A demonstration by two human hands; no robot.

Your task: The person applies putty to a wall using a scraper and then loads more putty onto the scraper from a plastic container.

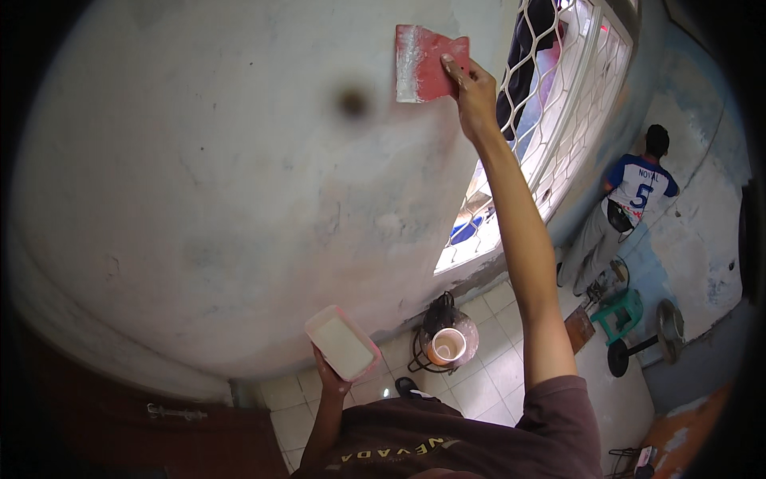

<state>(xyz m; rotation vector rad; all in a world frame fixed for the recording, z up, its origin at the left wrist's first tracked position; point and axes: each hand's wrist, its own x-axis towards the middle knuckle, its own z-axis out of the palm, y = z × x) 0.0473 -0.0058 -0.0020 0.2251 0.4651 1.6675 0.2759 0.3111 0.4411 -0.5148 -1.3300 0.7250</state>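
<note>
My right hand (pixel 471 94) is raised high beside the window and grips a red scraper (pixel 431 64) with white paste along its left edge, held at the pale wall (pixel 239 144); I cannot tell whether the blade touches it. Low at centre, my left hand (pixel 327 367) holds a pink rectangular container (pixel 340 343) with smooth white paste inside.
A grilled window (pixel 574 120) is right of my arm. Beyond it a person (pixel 634 191) stands at the blue-patched wall. Below are a round stool (pixel 467 355) with a cup (pixel 447 346), a green plastic stool (pixel 618 315), a barbell (pixel 638 347) and tiled floor (pixel 495 383).
</note>
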